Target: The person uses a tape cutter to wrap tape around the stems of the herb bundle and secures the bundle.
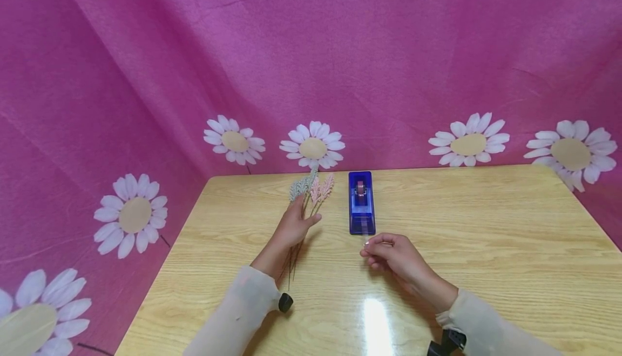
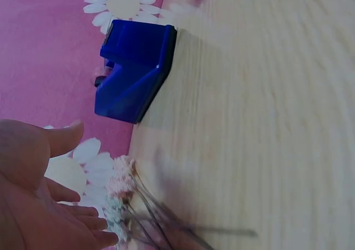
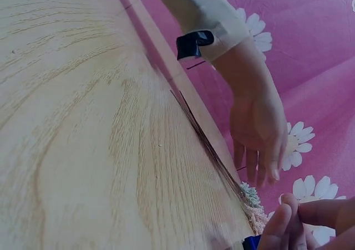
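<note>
2 hands, well apart. Left hand (image 1: 293, 226): fingers loose, thumb spread, not gripping, over the stems (image 1: 294, 269) of the artificial sprigs; whether any fingertip touches them, can't tell. Pink heads (image 1: 322, 187) and grey-green heads (image 1: 302, 185) lie just beyond its fingertips, on the tabletop (image 1: 486, 226). Right hand (image 1: 400, 259): thumb and finger pinch what looks like the end of a clear tape strip (image 1: 366, 238), running to the blue tape dispenser (image 1: 362, 205) just ahead of that hand. Main risk: neither of the hands holds the dispenser, so a hard pull could drag or tip it toward the right hand. Strip is thin and clear; if slack, it could curl back and stick to the fingers or itself. Tearing at a poor angle could split it or leave it too short. Left side: stems fan out unheld, so a careless brush or a partial grab by the left hand could roll them or leave some out. Slick-looking surface would likely make sliding easier.
</note>
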{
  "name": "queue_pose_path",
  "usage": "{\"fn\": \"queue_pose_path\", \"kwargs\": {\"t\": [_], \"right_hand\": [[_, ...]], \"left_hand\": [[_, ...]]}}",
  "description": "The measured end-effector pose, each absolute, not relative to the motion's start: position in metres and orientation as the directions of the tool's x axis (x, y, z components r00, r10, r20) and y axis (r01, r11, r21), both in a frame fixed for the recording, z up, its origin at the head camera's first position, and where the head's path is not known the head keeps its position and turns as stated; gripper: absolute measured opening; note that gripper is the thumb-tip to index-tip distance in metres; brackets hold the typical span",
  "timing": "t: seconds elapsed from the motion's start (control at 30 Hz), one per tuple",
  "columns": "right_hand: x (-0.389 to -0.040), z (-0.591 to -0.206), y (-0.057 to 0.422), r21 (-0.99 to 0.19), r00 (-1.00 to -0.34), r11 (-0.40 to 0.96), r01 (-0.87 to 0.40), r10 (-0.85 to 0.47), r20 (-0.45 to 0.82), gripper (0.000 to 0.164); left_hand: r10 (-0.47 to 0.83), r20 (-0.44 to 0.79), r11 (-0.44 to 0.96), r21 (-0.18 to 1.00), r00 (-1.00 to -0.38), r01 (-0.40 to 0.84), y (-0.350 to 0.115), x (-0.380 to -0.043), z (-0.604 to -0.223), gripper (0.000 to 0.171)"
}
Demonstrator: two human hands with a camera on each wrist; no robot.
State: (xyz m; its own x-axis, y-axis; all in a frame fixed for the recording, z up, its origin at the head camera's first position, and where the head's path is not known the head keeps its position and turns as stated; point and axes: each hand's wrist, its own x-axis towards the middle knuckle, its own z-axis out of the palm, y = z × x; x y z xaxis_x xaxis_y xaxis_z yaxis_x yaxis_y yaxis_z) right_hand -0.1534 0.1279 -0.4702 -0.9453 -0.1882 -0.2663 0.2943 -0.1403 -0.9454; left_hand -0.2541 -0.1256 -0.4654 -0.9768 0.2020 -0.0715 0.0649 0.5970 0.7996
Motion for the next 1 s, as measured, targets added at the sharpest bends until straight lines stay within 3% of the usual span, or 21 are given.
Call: {"fn": "queue_pose_path", "kwargs": {"t": [0.43,0.6,0.77,0.87,1.0], "right_hand": [[-0.155,-0.469,0.129,-0.945,-0.944,-0.130,0.300,-0.185,-0.274,0.011],[-0.154,-0.470,0.129,-0.945,-0.944,-0.129,0.300,-0.186,-0.274,0.011],[-0.153,-0.471,0.129,-0.946,-0.943,-0.116,0.303,-0.176,-0.281,0.011],[-0.154,-0.471,0.129,-0.945,-0.943,-0.114,0.306,-0.169,-0.285,0.011],[-0.154,-0.472,0.128,-0.944,-0.944,-0.119,0.308,-0.164,-0.287,0.010]], "left_hand": [[0.049,-0.140,0.624,0.778,-0.989,-0.079,-0.148,-0.233,-0.477,0.099],[0.054,-0.144,0.616,0.784,-0.988,-0.081,-0.148,-0.227,-0.481,0.092],[0.082,-0.107,0.709,0.705,-0.991,-0.017,-0.148,-0.226,-0.485,0.067],[0.096,-0.087,0.736,0.677,-0.992,0.012,-0.149,-0.227,-0.486,0.041],[0.104,-0.017,0.728,0.682,-0.994,0.064,-0.152,-0.230,-0.486,0.026]]}}
